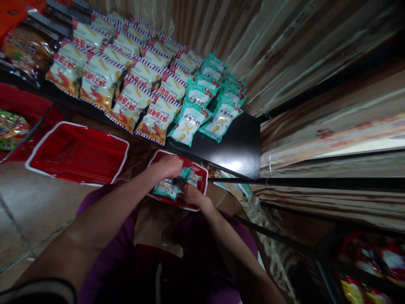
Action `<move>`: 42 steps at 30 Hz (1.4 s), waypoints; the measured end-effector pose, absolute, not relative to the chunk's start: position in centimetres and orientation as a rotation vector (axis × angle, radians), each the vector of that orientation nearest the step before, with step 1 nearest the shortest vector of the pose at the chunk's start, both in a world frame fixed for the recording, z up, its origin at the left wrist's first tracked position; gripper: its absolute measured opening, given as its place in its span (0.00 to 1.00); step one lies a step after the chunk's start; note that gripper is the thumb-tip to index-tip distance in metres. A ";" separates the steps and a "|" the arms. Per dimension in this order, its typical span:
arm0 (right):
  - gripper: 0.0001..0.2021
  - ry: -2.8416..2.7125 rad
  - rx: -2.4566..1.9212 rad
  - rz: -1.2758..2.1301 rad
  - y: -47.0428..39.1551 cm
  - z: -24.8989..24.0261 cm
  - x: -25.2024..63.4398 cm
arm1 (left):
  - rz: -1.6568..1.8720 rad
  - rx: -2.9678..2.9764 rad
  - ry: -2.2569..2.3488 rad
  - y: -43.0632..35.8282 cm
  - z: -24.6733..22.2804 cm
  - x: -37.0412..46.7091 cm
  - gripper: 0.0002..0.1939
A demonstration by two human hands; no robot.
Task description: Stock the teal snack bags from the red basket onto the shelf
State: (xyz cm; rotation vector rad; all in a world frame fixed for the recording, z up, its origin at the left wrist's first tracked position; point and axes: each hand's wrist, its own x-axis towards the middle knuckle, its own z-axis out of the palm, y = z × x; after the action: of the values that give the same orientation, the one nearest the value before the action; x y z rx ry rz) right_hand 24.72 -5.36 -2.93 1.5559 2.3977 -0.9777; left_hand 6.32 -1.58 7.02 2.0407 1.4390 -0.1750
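Observation:
Both hands are down in a small red basket (204, 185) with a white rim, in front of the black shelf. My left hand (171, 166) is at its upper left side, fingers curled and partly hidden, above the teal snack bags. My right hand (191, 194) reaches in from the lower right, touching or close beside the bags; its fingertips are dark and unclear. A teal and white bag (166, 189) lies at the basket's lower left, and another teal bag (192, 178) lies at the right. Whether either hand grips a bag cannot be made out.
On the black shelf (234, 147) stand rows of white and red snack bags (101, 78) and teal bags (190, 122). A second red basket (82, 154) sits at the left. A curtain (284, 50) hangs behind and to the right.

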 end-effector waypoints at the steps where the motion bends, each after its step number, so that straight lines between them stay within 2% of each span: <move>1: 0.17 2.381 1.473 -0.985 -5.7 -4.3 24.3 | -0.176 2.047 1.438 -1.6 7.3 6.3 0.16; 5: 0.27 2.339 1.321 -0.923 -6.9 -8.1 22.3 | -0.196 2.052 1.411 -1.9 7.8 6.1 0.16; 10: 0.37 2.278 1.311 -0.819 -8.5 -10.4 21.1 | -0.201 2.065 1.392 -2.3 7.6 5.5 0.17; 18: 0.29 2.216 1.424 -0.695 -8.5 -11.2 20.7 | -0.215 2.032 1.345 -2.1 8.3 5.1 0.17; 25: 0.30 2.256 1.468 -0.778 -7.2 -6.3 21.4 | -0.098 2.026 1.322 -1.3 8.3 4.8 0.12; 31: 0.38 2.307 1.402 -1.099 -6.0 1.6 23.9 | 0.322 2.163 1.334 -1.2 9.6 5.2 0.18; 34: 0.37 2.263 1.384 -1.414 -5.0 5.9 25.8 | 1.058 1.923 1.366 -1.2 9.5 5.8 0.15; 37: 0.37 2.252 1.499 -1.567 -4.2 9.7 27.9 | 1.504 1.709 1.415 -1.4 9.7 6.4 0.13; 42: 0.33 2.172 1.605 -2.251 -2.8 12.9 29.6 | 1.705 1.510 1.447 -1.3 10.1 7.3 0.13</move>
State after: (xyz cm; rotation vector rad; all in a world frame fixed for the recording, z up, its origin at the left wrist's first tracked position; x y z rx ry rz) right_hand 29.56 -2.83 12.95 1.6046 2.1717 -2.2512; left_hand 7.31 -1.33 10.10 1.5097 1.4467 1.7055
